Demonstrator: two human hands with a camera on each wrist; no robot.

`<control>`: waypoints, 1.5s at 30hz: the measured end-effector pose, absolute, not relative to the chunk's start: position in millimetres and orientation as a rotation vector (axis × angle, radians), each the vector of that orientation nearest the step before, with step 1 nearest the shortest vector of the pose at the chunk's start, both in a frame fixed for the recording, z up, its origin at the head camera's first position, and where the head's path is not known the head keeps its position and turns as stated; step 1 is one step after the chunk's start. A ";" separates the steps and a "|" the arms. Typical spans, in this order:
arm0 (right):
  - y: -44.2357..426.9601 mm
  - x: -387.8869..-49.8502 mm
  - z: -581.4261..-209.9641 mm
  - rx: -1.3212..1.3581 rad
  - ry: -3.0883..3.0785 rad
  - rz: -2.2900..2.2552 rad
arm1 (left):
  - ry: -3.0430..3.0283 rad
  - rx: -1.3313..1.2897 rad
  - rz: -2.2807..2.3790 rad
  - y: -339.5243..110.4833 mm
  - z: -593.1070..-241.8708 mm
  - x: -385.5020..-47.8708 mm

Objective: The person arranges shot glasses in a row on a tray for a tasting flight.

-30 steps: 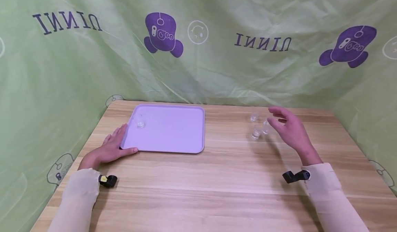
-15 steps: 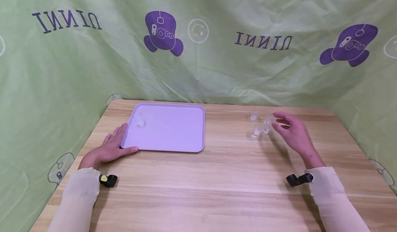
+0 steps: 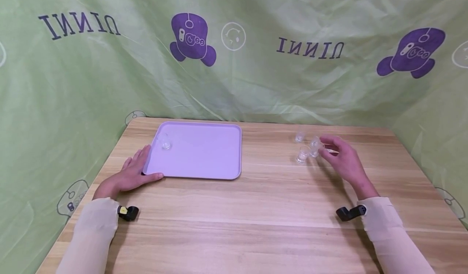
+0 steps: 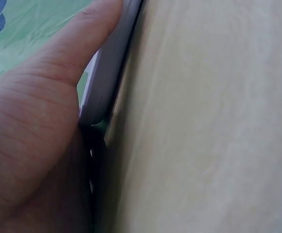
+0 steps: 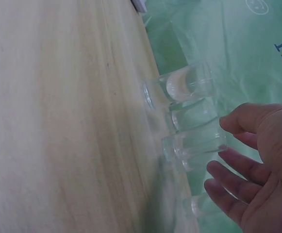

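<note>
nearest, the table is crossed from both sides by the left sleeve and the right sleeve, with a camera worn at each cuff, presumably so that each hand's work can be watched closely.

a little farther in, the left hand is laid at the near left corner of the purple tray. its fingers are kept extended along the left side and its thumb is rested along the front rim; nothing is pinched, and the tray is likely being steadied that way. one clear glass is stood on the tray, close to the left rim, by which most of the surface is left free.

well to the right of the tray, the other glasses are grouped on the table: a front glass, a rear glass, and at least one between them and the right hand. the rim of this near glass is met by bent thumb and fingers, seemingly so that it can be taken from above without its neighbours being knocked; whether it is firmly pinched cannot be told. how many overlap there cannot be counted.

farthest, green cloth is hung behind, probably as a screen.
</note>
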State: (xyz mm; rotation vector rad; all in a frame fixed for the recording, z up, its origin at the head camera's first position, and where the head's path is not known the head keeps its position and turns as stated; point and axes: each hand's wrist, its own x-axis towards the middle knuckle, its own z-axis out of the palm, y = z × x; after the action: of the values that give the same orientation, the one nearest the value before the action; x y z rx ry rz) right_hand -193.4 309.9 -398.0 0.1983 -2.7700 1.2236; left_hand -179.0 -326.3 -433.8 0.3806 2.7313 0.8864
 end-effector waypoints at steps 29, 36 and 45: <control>308.1 -199.7 -414.0 0.233 -2.787 1.199 | 2.732 0.366 0.855 -332.3 -445.3 -184.5; 308.2 -201.3 -417.1 0.245 -2.784 1.193 | 2.739 0.360 0.868 -327.4 -439.0 -180.5; 308.3 -201.9 -418.4 0.233 -2.793 1.198 | 2.725 0.351 0.838 -321.9 -429.3 -176.2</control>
State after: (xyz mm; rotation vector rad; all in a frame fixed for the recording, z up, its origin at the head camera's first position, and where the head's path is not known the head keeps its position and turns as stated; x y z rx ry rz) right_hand -201.9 308.3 -418.4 0.2328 -2.7934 1.1978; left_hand -176.2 -321.9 -429.3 0.3514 2.7251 0.8375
